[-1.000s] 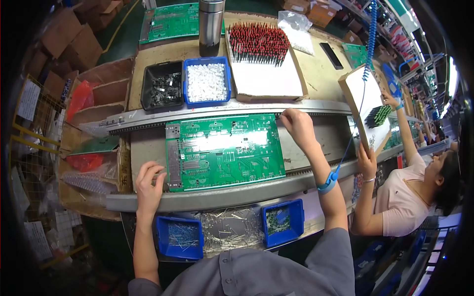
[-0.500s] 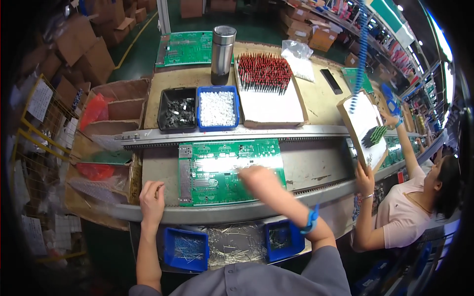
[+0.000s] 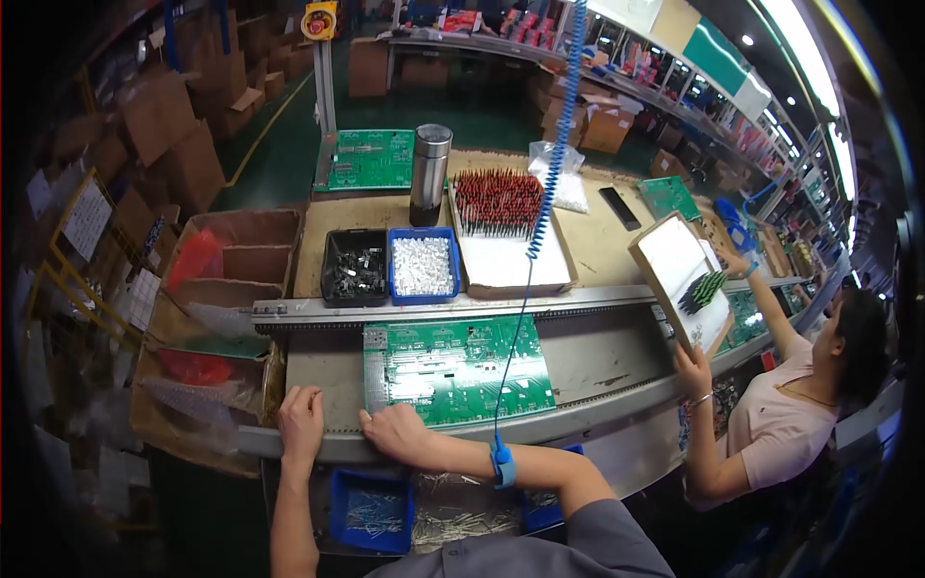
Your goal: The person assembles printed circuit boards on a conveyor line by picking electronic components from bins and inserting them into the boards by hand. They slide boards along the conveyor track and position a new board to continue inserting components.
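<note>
A green circuit board lies flat on the rail line in front of me. At its near left corner is my right hand, fingers curled and pointing left, with a blue wrist strap on that arm. To the left of the board, by the near rail, my left hand is closed with its fingertips together. Whatever either hand may hold is too small or hidden to make out. Below my arms sit a blue bin of thin wire-leaded parts and a pile of loose leaded parts.
Beyond the far rail stand a black bin, a blue bin of white parts, a steel flask and a tray of red-tipped parts. A blue coiled cord hangs across. At right a co-worker holds a white-lined tray.
My right hand has moved left and nearer, from over the board to its near left corner, close to my left hand. The view has tilted upward, so the bench appears lower.
</note>
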Demonstrator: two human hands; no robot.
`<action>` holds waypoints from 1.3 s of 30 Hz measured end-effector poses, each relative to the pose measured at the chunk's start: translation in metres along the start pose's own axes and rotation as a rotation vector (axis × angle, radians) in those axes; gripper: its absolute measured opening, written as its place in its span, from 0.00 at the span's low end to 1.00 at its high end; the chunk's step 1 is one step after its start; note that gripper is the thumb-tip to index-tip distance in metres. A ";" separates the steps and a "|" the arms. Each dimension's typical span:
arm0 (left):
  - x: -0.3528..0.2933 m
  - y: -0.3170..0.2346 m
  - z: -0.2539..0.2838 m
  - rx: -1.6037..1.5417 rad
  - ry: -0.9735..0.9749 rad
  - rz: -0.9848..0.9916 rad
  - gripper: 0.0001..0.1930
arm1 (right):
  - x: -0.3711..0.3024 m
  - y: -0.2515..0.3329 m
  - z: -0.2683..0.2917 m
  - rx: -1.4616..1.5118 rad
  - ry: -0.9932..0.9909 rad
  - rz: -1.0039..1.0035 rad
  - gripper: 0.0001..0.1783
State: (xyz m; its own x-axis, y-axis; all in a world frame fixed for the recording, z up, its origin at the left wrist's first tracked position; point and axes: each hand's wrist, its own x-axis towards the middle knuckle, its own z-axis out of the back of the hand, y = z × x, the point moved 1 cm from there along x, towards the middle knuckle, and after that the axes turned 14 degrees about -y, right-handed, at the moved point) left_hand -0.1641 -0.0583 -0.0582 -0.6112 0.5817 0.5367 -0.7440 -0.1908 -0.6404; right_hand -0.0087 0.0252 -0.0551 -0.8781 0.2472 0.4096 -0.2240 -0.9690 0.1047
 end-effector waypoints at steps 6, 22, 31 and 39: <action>-0.002 0.007 -0.001 -0.021 -0.008 -0.012 0.03 | -0.031 -0.038 0.013 -0.064 0.241 -0.101 0.15; -0.002 0.020 -0.006 0.002 -0.064 0.046 0.03 | -0.144 -0.146 0.104 -0.189 0.346 -0.583 0.16; -0.001 0.010 -0.022 0.116 -0.087 -0.085 0.06 | -0.174 -0.172 0.129 -0.225 0.324 -0.719 0.14; -0.005 0.009 -0.013 0.141 -0.017 0.079 0.04 | -0.146 -0.154 0.130 -0.101 0.325 -0.584 0.13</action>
State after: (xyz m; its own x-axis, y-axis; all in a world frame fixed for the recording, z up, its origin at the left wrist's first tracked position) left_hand -0.1649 -0.0528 -0.0737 -0.6732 0.5470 0.4977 -0.7230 -0.3453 -0.5984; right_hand 0.2084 0.1383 -0.0134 -0.6800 0.7331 0.0162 -0.7251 -0.6755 0.1342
